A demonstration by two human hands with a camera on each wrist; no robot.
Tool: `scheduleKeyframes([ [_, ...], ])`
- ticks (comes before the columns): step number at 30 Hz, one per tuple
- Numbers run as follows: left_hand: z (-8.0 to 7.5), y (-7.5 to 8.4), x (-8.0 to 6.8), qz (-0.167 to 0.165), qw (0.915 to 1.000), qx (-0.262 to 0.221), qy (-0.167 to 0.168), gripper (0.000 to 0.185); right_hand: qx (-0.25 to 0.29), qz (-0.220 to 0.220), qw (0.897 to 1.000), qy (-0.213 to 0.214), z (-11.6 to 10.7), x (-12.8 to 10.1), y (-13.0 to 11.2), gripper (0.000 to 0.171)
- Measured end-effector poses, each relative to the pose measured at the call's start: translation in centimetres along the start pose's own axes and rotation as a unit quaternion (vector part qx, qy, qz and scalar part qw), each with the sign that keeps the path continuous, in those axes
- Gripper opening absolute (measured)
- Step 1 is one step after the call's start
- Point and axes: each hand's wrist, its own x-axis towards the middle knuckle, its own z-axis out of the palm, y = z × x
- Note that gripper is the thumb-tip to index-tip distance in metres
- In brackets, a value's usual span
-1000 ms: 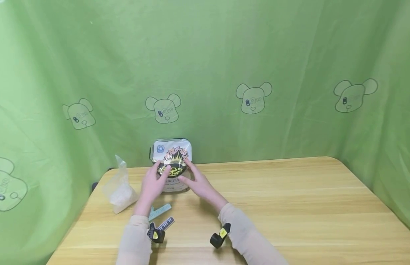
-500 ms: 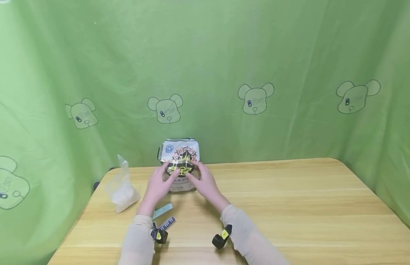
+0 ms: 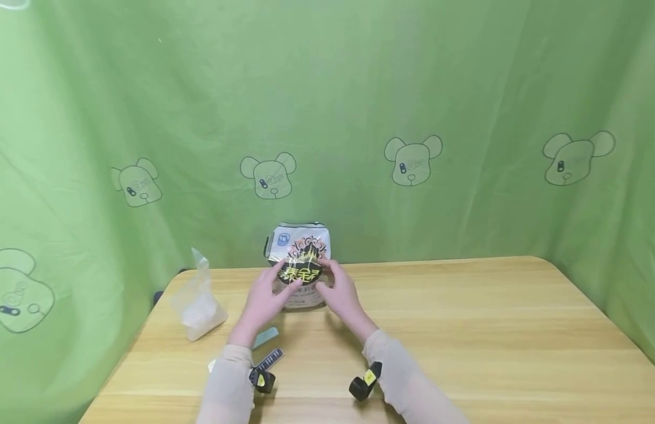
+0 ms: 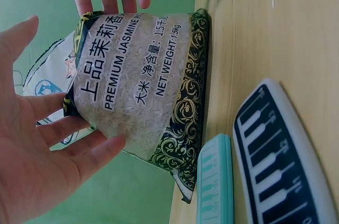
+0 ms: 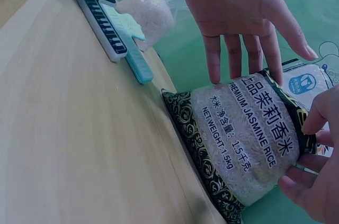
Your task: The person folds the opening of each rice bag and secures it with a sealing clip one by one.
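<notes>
An upright bag of jasmine rice [image 3: 302, 297], with a clear front, black-and-gold trim and a white top, stands near the table's back edge. My left hand [image 3: 260, 300] is at its left side; in the left wrist view that hand's fingers [image 4: 66, 128] lie extended along the bag's side, the thumb lifted away. On the other side, my right hand [image 3: 345, 297] touches the bag with its fingers [image 5: 296, 181]. Both hands flank the bag from opposite sides, and neither wraps around it. The bag's back is hidden.
A clear plastic bag of white grains [image 3: 200, 315] sits at the left of the wooden table [image 3: 465, 330]. Two piano-key clips, one teal [image 5: 139, 65] and one black and white [image 5: 100, 23], lie before the rice bag. A green curtain [image 3: 338, 88] hangs behind.
The rice bag has shifted a little to the right, with both hands moving along at its sides. The head view has also swung slightly. My left forearm now covers more of the teal clip.
</notes>
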Motion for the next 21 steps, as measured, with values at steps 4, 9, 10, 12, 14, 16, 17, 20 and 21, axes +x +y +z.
scheduleKeyframes([
  [4,0.3,0.1,0.0,0.001,1.0,-0.001,-0.003,0.082,0.0,0.003,1.0,-0.004,-0.5,-0.2,0.0,0.055],
  [9,0.6,0.6,-0.2,0.015,0.9999,0.002,-0.005,0.082,-0.007,0.003,1.0,-0.005,-1.3,-0.3,0.3,0.054],
  [10,0.7,0.7,-0.1,0.016,0.9998,0.003,-0.007,0.082,-0.01,0.002,1.0,-0.005,-1.4,-0.3,0.4,0.054],
  [12,0.8,0.8,-0.1,0.022,0.9997,0.006,-0.01,0.082,-0.014,0.002,1.0,-0.003,-1.8,-0.3,0.6,0.054],
  [14,1.0,1.0,-0.1,0.025,0.9996,0.006,-0.015,0.083,-0.017,0.003,1.0,-0.003,-2.1,-0.4,0.8,0.054],
  [16,1.2,1.1,-0.2,0.027,0.9995,0.004,-0.018,0.084,-0.019,0.005,1.0,-0.004,-2.5,-0.4,1.0,0.054],
  [17,1.3,1.1,-0.2,0.027,0.9994,0.001,-0.02,0.085,-0.02,0.006,1.0,-0.004,-2.7,-0.4,1.1,0.054],
  [20,1.6,1.3,-0.3,0.032,0.9991,-0.009,-0.026,0.085,-0.023,0.004,1.0,-0.005,-3.3,-0.5,1.3,0.053],
  [21,1.7,1.4,-0.3,0.034,0.999,-0.012,-0.028,0.085,-0.024,0.002,1.0,-0.005,-3.5,-0.5,1.4,0.052],
])
